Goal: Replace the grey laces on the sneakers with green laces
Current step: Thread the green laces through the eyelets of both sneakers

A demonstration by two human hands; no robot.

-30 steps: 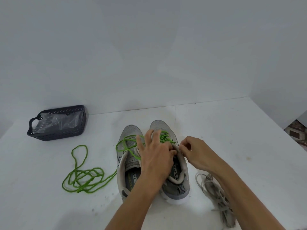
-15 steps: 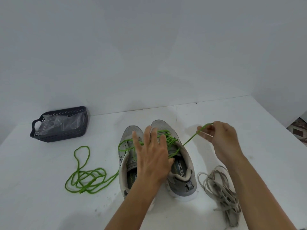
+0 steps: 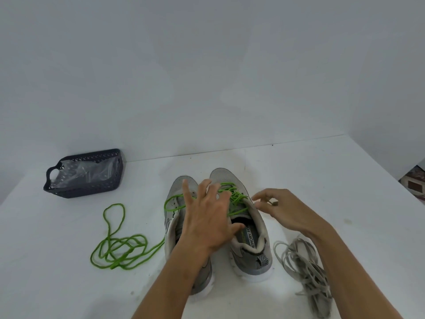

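White table (image 3: 322, 180) with two grey sneakers (image 3: 250, 249) side by side, toes away from the viewer. The right sneaker carried green lacing (image 3: 234, 196) across its upper eyelets; the left sneaker appeared unlaced, crossed only by a loose run of green lace (image 3: 119, 252) coiled on the table beside it. Removed grey laces (image 3: 303, 268) lay heaped at right; a dark basket (image 3: 92, 189) stood far left. Left hand (image 3: 207, 217), fingers spread, pressed the sneakers; right hand (image 3: 276, 206) hovered, fingers loosely parted, holding nothing. Judged roughly half done.
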